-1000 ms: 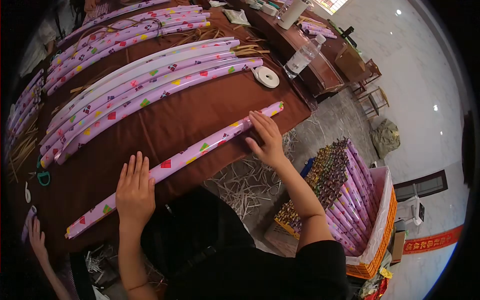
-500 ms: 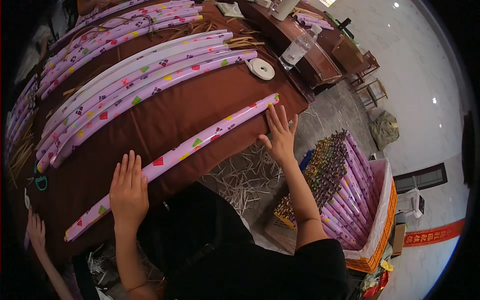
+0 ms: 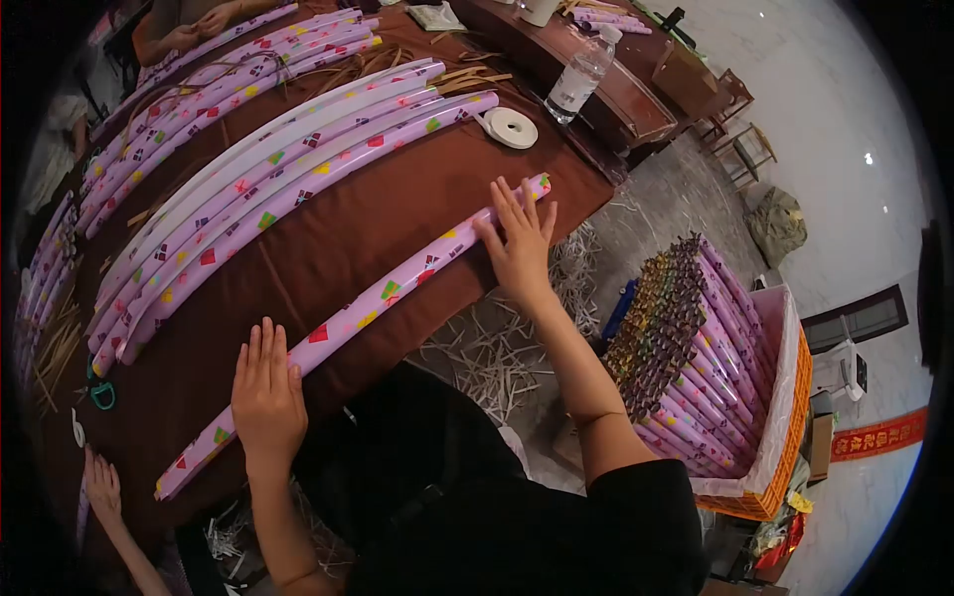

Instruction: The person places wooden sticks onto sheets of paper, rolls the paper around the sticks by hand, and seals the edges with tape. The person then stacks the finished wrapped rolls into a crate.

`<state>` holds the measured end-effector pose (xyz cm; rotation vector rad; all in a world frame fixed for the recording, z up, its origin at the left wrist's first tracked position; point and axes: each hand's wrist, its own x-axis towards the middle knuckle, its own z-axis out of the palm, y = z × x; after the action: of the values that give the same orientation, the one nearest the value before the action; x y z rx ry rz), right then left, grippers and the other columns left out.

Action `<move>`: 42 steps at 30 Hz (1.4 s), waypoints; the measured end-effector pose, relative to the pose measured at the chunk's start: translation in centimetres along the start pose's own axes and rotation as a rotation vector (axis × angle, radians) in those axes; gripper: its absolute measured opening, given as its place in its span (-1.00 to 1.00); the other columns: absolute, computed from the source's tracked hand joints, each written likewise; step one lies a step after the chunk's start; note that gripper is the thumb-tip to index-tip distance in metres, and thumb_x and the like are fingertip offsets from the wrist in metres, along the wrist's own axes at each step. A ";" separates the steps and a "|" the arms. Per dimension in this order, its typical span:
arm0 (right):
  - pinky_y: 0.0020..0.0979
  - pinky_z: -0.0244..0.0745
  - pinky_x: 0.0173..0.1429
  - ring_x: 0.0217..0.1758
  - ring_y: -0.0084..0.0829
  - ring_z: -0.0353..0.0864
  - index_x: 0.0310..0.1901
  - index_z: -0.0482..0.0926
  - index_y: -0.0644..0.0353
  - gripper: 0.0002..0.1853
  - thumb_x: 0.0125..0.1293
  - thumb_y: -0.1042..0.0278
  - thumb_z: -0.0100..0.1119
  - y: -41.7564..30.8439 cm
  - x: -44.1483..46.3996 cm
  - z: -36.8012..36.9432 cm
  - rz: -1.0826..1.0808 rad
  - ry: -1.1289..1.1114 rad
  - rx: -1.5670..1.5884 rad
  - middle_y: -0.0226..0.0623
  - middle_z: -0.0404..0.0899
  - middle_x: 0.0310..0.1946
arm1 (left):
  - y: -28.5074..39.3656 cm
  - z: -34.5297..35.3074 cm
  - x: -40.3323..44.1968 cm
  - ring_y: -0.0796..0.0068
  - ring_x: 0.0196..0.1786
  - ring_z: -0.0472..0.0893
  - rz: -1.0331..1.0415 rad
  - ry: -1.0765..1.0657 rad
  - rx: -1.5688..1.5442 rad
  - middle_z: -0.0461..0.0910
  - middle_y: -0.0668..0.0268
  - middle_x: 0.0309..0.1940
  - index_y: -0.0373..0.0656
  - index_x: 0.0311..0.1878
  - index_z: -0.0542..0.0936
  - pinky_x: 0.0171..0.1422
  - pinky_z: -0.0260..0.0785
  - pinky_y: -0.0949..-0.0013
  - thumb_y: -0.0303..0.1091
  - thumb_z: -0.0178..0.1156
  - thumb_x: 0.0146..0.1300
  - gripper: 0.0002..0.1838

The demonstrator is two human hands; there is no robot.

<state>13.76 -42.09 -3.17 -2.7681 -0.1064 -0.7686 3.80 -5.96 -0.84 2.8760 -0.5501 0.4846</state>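
A pink roll of wrapping paper (image 3: 397, 278) with colourful printed gift shapes lies slantwise along the near edge of the brown-covered table (image 3: 298, 238). My left hand (image 3: 268, 402) rests flat on its lower left part, fingers stretched out. Near the upper right end, my right hand (image 3: 519, 238) lies over the roll with fingers spread, covering a stretch of it. Neither hand is wrapped round the paper. Farther back, several similar rolls (image 3: 238, 214) lie side by side. A roll of white tape (image 3: 510, 128) sits beyond my right hand.
Teal-handled scissors (image 3: 102, 395) lie at the left, near another person's hand (image 3: 102, 485). A water bottle (image 3: 581, 77) stands on the far side. An orange basket (image 3: 785, 447) holds many upright-packed rolls on the right. Paper strips (image 3: 487, 358) litter the floor. A second person's hands (image 3: 214, 20) show at the top.
My right hand has moved from beside the roll's end to farther over it. My left hand stays flat on the roll. The whole view has shifted slightly.
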 end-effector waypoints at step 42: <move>-0.32 0.60 -0.06 -0.10 -0.27 0.66 -0.18 0.63 0.32 -0.71 0.07 0.34 0.30 4.7 7.1 -3.8 -1.204 -0.067 0.064 -0.21 0.62 -0.13 | -0.1 -0.1 0.1 0.02 0.42 0.41 0.007 -0.028 0.015 0.43 0.00 0.35 -0.39 0.34 0.42 0.49 0.24 0.05 -0.36 -0.07 0.49 -0.56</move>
<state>18.62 -47.62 2.52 -2.4362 -1.8460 -0.8303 3.90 -5.89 -0.77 2.9001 -0.5641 0.4519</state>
